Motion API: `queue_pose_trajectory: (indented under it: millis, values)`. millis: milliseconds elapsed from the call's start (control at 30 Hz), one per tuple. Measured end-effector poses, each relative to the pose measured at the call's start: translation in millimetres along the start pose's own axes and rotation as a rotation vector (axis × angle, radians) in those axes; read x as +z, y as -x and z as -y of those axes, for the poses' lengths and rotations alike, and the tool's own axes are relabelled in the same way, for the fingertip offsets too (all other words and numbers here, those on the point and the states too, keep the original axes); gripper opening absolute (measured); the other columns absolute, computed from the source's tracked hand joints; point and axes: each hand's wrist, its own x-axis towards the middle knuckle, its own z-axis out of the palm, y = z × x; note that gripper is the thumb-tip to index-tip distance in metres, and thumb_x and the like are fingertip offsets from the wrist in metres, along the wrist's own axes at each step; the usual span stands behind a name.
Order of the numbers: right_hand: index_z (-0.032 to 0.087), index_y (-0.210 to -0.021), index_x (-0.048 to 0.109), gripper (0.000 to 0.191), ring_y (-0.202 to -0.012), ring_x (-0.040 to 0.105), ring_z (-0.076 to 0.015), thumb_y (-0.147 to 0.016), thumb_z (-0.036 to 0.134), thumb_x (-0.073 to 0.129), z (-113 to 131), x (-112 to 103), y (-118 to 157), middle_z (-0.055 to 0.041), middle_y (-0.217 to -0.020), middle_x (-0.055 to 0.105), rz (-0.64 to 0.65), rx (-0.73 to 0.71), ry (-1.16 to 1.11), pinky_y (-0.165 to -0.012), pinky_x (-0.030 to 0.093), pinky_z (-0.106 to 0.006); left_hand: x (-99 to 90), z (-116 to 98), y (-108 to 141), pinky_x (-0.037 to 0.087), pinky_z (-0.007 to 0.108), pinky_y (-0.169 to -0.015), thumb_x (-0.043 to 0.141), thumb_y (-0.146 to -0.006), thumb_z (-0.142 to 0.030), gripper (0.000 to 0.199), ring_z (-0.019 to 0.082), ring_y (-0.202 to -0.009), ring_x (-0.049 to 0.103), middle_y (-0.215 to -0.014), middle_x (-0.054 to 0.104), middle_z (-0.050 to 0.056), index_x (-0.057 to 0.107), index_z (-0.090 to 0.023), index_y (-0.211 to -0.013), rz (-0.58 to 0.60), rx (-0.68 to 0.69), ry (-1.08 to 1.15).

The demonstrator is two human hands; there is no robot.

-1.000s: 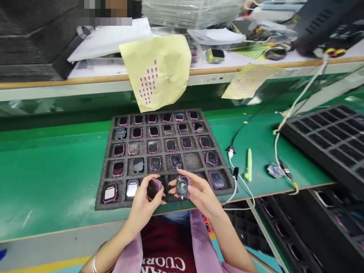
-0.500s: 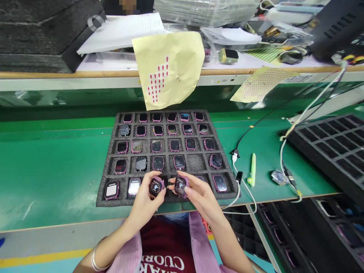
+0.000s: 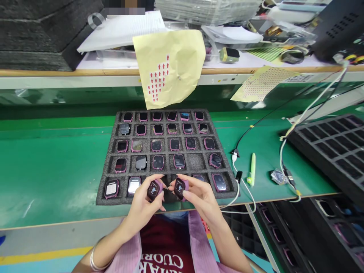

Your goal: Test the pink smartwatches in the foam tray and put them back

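My left hand (image 3: 145,199) is closed on a purple-cased smartwatch (image 3: 154,189) without a strap, its lit screen tilted. A second such smartwatch (image 3: 180,188), also lit, is pinched in my right hand (image 3: 200,193), with the thumb at the screen's lower edge. Both are held side by side, a little apart, over the front edge of a dark foam tray (image 3: 167,175). Purple-framed watch bodies sit in most of the tray's compartments; two near the front left, one of them a white-screened watch (image 3: 111,188), show lit displays. My hands hide part of the front row.
Right of the tray lie a white charging cable (image 3: 235,156), a light green pen (image 3: 253,168) and a small plastic-wrapped item (image 3: 278,177). Another foam tray (image 3: 330,148) stands at far right. Yellow sticker sheets (image 3: 170,68) hang from the shelf edge (image 3: 108,74).
Both watches have turned slightly in my fingers, their screens now more tilted. My hands stay in nearly the same place, and the tray has not moved.
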Motion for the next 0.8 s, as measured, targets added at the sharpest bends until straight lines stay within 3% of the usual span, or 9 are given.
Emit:
queue_pose_trajectory:
  millis: [167,400,633,800]
  values:
    - [0.022,-0.116,0.066,0.039,-0.098,0.069,-0.0282,-0.078,0.028,0.073,-0.6,-0.7,-0.3,-0.0114,-0.107,0.072,-0.01,-0.013,0.015,-0.081,0.056,-0.041,1.9,-2.9,1.1,0.063,0.026,-0.061,0.058,-0.085,-0.021,0.04,0.018,-0.094,0.062,-0.11,0.057,0.005,0.049,-0.027,-0.123,-0.013,0.054,0.038]
    - [0.023,-0.116,0.067,0.036,-0.093,0.071,-0.0252,-0.08,0.023,0.071,-2.0,-0.4,-0.4,-0.0099,-0.105,0.073,0.03,-0.055,-0.024,-0.077,0.057,-0.034,4.3,-7.9,-0.1,0.062,0.025,-0.059,0.059,-0.085,-0.021,0.035,0.017,-0.088,0.065,-0.106,0.059,0.004,0.051,-0.026,-0.118,-0.029,0.042,0.04]
    - [0.024,-0.116,0.066,0.037,-0.096,0.07,-0.0263,-0.08,0.025,0.072,-6.1,0.7,-1.3,-0.0097,-0.106,0.072,0.012,-0.056,-0.032,-0.08,0.056,-0.037,3.1,-5.6,-1.9,0.063,0.025,-0.061,0.062,-0.083,-0.02,0.04,0.019,-0.093,0.065,-0.108,0.058,0.003,0.049,-0.027,-0.12,-0.012,0.014,0.051]
    - [0.023,-0.115,0.066,0.037,-0.093,0.071,-0.0265,-0.079,0.025,0.072,-6.3,0.3,-1.2,-0.0098,-0.104,0.073,-0.001,-0.054,-0.013,-0.076,0.057,-0.036,1.0,-3.5,-1.8,0.062,0.023,-0.055,0.058,-0.087,-0.021,0.033,0.014,-0.082,0.065,-0.103,0.059,0.001,0.051,-0.028,-0.118,-0.02,0.041,0.033]
